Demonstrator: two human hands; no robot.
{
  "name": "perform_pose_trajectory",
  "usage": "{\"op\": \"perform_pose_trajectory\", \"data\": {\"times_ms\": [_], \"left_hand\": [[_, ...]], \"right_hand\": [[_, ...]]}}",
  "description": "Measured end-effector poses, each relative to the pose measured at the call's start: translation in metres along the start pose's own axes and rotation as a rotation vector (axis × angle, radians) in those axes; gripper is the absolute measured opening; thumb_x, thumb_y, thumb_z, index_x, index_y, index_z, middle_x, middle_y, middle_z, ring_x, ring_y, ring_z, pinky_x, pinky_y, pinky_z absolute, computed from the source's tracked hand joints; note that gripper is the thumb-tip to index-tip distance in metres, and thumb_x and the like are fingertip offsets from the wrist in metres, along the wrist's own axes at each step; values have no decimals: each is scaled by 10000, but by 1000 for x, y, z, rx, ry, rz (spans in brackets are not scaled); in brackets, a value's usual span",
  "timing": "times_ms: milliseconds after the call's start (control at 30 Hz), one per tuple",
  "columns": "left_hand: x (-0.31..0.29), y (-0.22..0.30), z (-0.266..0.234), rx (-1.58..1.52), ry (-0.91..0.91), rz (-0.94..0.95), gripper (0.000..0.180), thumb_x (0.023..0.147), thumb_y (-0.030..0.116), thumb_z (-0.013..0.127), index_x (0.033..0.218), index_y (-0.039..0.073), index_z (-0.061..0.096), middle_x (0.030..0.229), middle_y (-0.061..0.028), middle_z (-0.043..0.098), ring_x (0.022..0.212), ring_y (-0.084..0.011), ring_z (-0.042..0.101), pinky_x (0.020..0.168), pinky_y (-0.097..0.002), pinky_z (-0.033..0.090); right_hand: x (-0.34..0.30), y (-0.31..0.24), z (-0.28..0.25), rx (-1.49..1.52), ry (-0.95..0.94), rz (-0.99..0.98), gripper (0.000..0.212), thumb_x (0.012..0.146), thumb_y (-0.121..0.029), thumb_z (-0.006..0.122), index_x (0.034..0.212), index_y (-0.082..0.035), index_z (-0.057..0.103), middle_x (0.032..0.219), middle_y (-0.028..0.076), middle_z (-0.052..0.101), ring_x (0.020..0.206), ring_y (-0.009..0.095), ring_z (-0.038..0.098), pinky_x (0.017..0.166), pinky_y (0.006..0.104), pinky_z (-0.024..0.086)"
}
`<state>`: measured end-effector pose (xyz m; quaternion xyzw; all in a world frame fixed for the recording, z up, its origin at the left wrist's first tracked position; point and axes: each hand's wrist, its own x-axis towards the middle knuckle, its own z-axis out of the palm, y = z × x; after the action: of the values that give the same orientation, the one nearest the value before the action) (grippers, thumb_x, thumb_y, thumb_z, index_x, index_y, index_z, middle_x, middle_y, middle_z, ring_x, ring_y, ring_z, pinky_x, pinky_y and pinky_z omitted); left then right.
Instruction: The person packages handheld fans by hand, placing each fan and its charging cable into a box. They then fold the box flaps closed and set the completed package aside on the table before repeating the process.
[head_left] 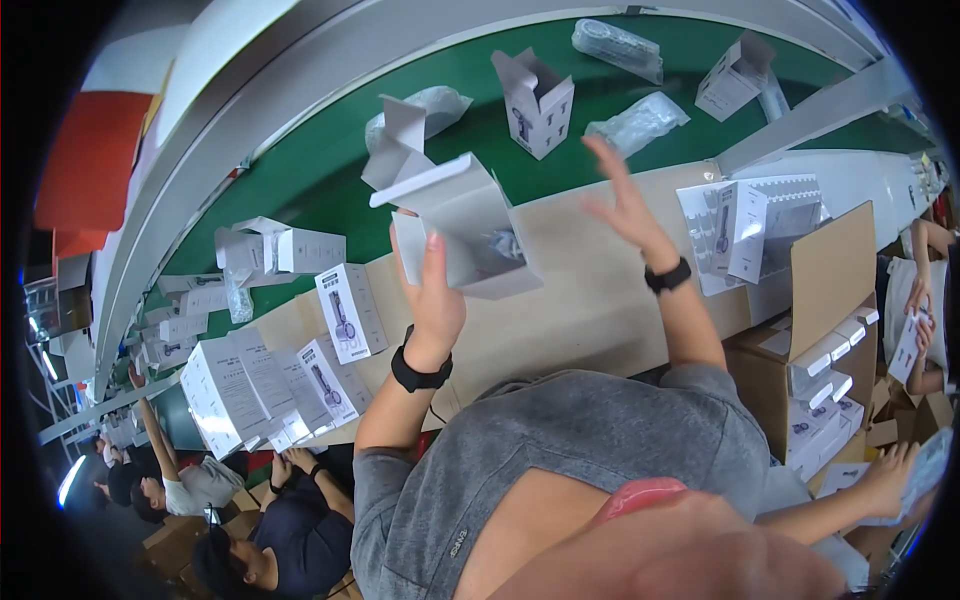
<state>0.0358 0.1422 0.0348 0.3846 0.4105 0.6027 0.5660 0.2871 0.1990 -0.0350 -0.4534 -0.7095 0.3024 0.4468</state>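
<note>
My left hand (436, 305) grips an opened white carton (462, 225) by its side, thumb on the near edge. The carton is tilted, its flaps spread, and something small and greyish shows inside. My right hand (628, 208) is empty and raised, fingers apart, slightly blurred. Just beyond its fingertips lies a bubble-wrapped packet (642, 122) on the green conveyor belt (310, 175). An open white carton (540, 115) with a printed picture stands on the belt between my hands. Behind the held carton lies another bubble-wrapped packet (437, 108).
Closed white cartons (352, 312) stand left on the tan worktop (585, 300). White printed sheets (712, 230) lie on the right, beside a brown cardboard box (835, 270) filled with white cartons. More open cartons (735, 80) sit along the belt. Co-workers (290, 530) are at left and right.
</note>
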Motion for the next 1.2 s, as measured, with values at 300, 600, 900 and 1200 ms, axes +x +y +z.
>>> {"op": "perform_pose_trajectory", "data": {"times_ms": [300, 600, 900, 1200], "left_hand": [[25, 0, 37, 302, -255, 407, 634, 856, 280, 527, 1346, 18, 223, 1349, -160, 290, 1260, -257, 278, 1010, -372, 250], [-67, 24, -89, 976, 124, 389, 356, 818, 43, 495, 1169, -8, 461, 1217, -171, 457, 1137, -286, 431, 964, -389, 332], [-241, 68, -347, 1685, 396, 230, 809, 640, 323, 759, 1242, -41, 359, 1219, -259, 406, 1141, -415, 377, 964, -477, 301], [-283, 53, -478, 1645, 438, -27, 901, 594, 506, 703, 1233, -31, 364, 1214, -266, 426, 1159, -415, 352, 948, -477, 292]], "right_hand": [[22, -39, -25, 247, 104, 141, 650, 662, -168, 755, 1208, 22, 457, 1154, 136, 528, 1035, 206, 519, 902, 335, 400], [115, 105, -1, -115, 418, -136, 639, 661, -225, 766, 1153, 44, 459, 1106, 144, 536, 1000, 222, 526, 867, 319, 417], [-6, -3, 153, -347, 526, 139, 731, 701, -231, 725, 1264, 7, 324, 1123, 186, 505, 1017, 289, 511, 876, 360, 406], [-206, -286, 401, 181, 39, 55, 462, 807, -72, 595, 1229, -34, 411, 983, 94, 581, 846, 131, 549, 706, 250, 455]]}}
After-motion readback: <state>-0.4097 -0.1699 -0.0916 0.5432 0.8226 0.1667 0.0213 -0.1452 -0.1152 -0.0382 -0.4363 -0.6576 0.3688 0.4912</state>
